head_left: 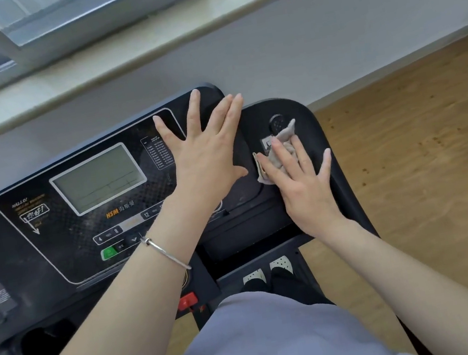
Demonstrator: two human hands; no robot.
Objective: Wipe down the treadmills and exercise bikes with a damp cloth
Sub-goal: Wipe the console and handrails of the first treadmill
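The cloth (281, 144), a small grey-beige rag, lies on the right wing of the treadmill console (51, 239), towards its far right corner. I see only its upper tip and left edge. The rest is under my right hand (305, 184), whose straight, spread fingers press it flat on the black plastic, none of them curled round it. The cloth's tip overlaps a round dark fitting (278, 123), and a small label beside it is half hidden, so I cannot read it.

My left hand (207, 157) lies flat just left of the cloth, fingers splayed wide, holding nothing. It covers part of a small-print table and some of the number keys. A silver bangle (164, 252) sits on that wrist.

Further left the grey display (98, 178) shows only faint lines. A green button (109, 253) sits near the console's near edge, and a red clip (187, 301) lies below it. The console's left end is cut off by the picture's edge.

Under the console, two white shoe toes (268, 269) peek out. Wooden floor (422, 145) lies to the right, and a windowsill (200, 18) runs beyond the far edge.
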